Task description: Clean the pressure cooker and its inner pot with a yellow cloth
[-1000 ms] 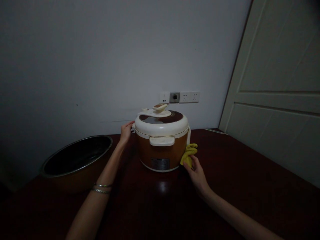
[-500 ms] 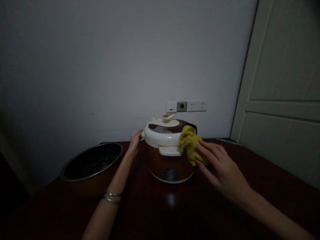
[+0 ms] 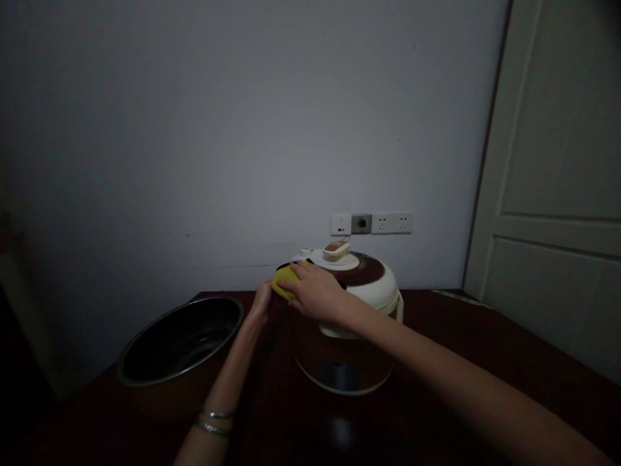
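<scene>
A white and brown electric pressure cooker [image 3: 371,278] stands on the dark table with its lid on. My right hand [image 3: 315,291] presses a bunched yellow cloth [image 3: 285,279] against the left side of the lid rim, its forearm crossing in front of the cooker. At the cooker's left side, my left hand [image 3: 262,299] is closed by the side handle, its fingertips partly hidden behind the cloth. Two silver bracelets [image 3: 213,424] circle the left wrist.
A large dark inner pot [image 3: 127,378] sits tilted on the table [image 3: 436,362] at left, beside my left forearm. Wall sockets [image 3: 392,223] are behind the cooker. A pale door [image 3: 557,194] stands at right.
My right hand has carried the yellow cloth from the right side of the lid across to its left side. The left hand stays beside the cooker. The view has tilted slightly up.
</scene>
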A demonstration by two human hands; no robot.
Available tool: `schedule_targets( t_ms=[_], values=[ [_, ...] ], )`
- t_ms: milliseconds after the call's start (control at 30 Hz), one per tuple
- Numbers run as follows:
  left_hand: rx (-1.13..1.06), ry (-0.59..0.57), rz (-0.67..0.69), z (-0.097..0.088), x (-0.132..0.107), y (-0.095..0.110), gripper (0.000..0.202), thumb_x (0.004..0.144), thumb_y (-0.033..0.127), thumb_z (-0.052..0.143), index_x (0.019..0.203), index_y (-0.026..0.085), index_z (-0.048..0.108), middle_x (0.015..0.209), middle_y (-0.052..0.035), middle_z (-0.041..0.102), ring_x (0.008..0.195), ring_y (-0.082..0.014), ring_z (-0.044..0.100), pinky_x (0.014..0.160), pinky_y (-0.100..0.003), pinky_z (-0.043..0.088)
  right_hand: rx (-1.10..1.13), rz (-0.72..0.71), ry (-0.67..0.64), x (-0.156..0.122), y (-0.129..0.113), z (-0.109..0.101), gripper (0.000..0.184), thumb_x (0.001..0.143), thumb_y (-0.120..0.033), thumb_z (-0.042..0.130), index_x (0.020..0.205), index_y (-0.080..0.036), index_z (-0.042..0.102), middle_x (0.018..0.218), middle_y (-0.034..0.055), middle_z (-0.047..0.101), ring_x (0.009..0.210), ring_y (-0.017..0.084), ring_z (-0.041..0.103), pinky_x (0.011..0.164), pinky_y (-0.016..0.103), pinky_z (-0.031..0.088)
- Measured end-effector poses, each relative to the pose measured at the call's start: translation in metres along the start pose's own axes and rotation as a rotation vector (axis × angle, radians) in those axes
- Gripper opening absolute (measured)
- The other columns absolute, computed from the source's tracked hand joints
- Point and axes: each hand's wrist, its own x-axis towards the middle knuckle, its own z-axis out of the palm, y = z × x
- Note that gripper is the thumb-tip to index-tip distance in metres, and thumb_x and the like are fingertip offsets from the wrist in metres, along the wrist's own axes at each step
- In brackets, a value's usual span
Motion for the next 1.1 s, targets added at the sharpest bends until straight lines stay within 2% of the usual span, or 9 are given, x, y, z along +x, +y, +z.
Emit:
schedule_targets(
  t_ms=[133, 333, 433, 533, 700, 800, 867, 967, 1100],
  values=[
    [0.004, -0.01, 0.05, -0.001, -0.002, 0.003, 0.011, 0.051, 0.023, 0.059, 0.058, 0.015, 0.061, 0.051, 0.0019, 0.055, 0.043, -0.0096, 0.045, 0.042, -0.021, 0.031, 0.021, -0.063, 0.053, -0.011, -0.004, 0.0, 0.031, 0.081, -0.025, 0.058, 0.109, -0.018, 0.069, 0.133, 0.0167, 0.051, 0.124, 0.031, 0.045, 0.103, 0.046, 0.036],
    [0.005, -0.043, 0.067, -0.001, -0.003, 0.003, 0.029, 0.051, 0.025, 0.065, 0.075, 0.011, 0.071, 0.054, 0.0011, 0.057, 0.04, -0.0057, 0.037, 0.04, -0.02, 0.024, 0.197, -0.036, 0.081, -0.075, 0.014, -0.024, 0.029, 0.084, -0.022, 0.055, 0.109, -0.025, 0.069, 0.139, 0.0061, 0.048, 0.129, 0.025, 0.041, 0.107, 0.044, 0.034],
    [-0.001, -0.026, 0.086, -0.001, -0.003, 0.001, 0.032, 0.051, 0.027, 0.065, 0.078, 0.01, 0.072, 0.052, 0.002, 0.056, 0.039, -0.0045, 0.033, 0.04, -0.019, 0.021, 0.237, 0.003, 0.07, -0.088, 0.021, -0.032, 0.029, 0.084, -0.021, 0.056, 0.109, -0.028, 0.069, 0.14, 0.0045, 0.047, 0.128, 0.025, 0.043, 0.106, 0.045, 0.036],
    [-0.014, -0.003, 0.104, 0.0, -0.003, -0.002, 0.032, 0.052, 0.028, 0.065, 0.078, 0.011, 0.072, 0.055, 0.0013, 0.058, 0.041, -0.0055, 0.037, 0.041, -0.019, 0.023, 0.233, -0.003, 0.03, -0.076, 0.023, -0.032, 0.031, 0.083, -0.021, 0.057, 0.112, -0.03, 0.068, 0.14, 0.0049, 0.046, 0.127, 0.025, 0.045, 0.106, 0.043, 0.036],
    [-0.028, 0.067, 0.096, 0.001, -0.002, -0.003, 0.025, 0.052, 0.029, 0.062, 0.069, 0.013, 0.069, 0.063, -0.0017, 0.064, 0.052, -0.013, 0.053, 0.047, -0.023, 0.037, 0.182, -0.079, -0.061, -0.021, 0.011, -0.019, 0.032, 0.079, -0.022, 0.059, 0.109, -0.025, 0.07, 0.131, 0.0092, 0.055, 0.116, 0.026, 0.053, 0.099, 0.04, 0.042],
    [-0.025, 0.127, 0.093, 0.0, 0.0, -0.001, 0.016, 0.054, 0.03, 0.059, 0.058, 0.015, 0.063, 0.056, -0.0001, 0.06, 0.05, -0.0132, 0.052, 0.048, -0.024, 0.038, 0.115, -0.073, -0.081, 0.002, 0.001, -0.011, 0.028, 0.077, -0.02, 0.059, 0.101, -0.018, 0.073, 0.116, 0.0127, 0.062, 0.113, 0.027, 0.054, 0.096, 0.04, 0.044],
    [-0.024, 0.134, 0.081, 0.001, 0.0, 0.002, 0.014, 0.055, 0.03, 0.058, 0.056, 0.016, 0.06, 0.053, 0.0006, 0.058, 0.049, -0.0133, 0.051, 0.048, -0.025, 0.039, 0.09, -0.082, -0.078, 0.003, -0.004, -0.011, 0.025, 0.077, -0.017, 0.058, 0.096, -0.015, 0.073, 0.111, 0.0144, 0.064, 0.111, 0.028, 0.055, 0.094, 0.04, 0.045],
    [-0.025, 0.102, 0.057, 0.004, -0.004, 0.006, 0.014, 0.058, 0.031, 0.058, 0.055, 0.018, 0.058, 0.053, 0.0, 0.058, 0.051, -0.0153, 0.053, 0.051, -0.028, 0.042, 0.113, -0.145, 0.022, -0.02, -0.006, -0.023, 0.027, 0.081, -0.014, 0.053, 0.101, -0.015, 0.071, 0.115, 0.0148, 0.063, 0.113, 0.028, 0.055, 0.096, 0.042, 0.045],
    [0.005, 0.041, 0.06, 0.008, -0.012, 0.007, 0.014, 0.059, 0.033, 0.061, 0.061, 0.019, 0.061, 0.056, -0.0011, 0.06, 0.054, -0.0166, 0.056, 0.053, -0.029, 0.044, 0.168, -0.171, 0.266, -0.088, -0.002, -0.041, 0.039, 0.084, -0.011, 0.049, 0.119, -0.019, 0.062, 0.138, 0.015, 0.048, 0.13, 0.029, 0.04, 0.102, 0.049, 0.04]
  ],
)
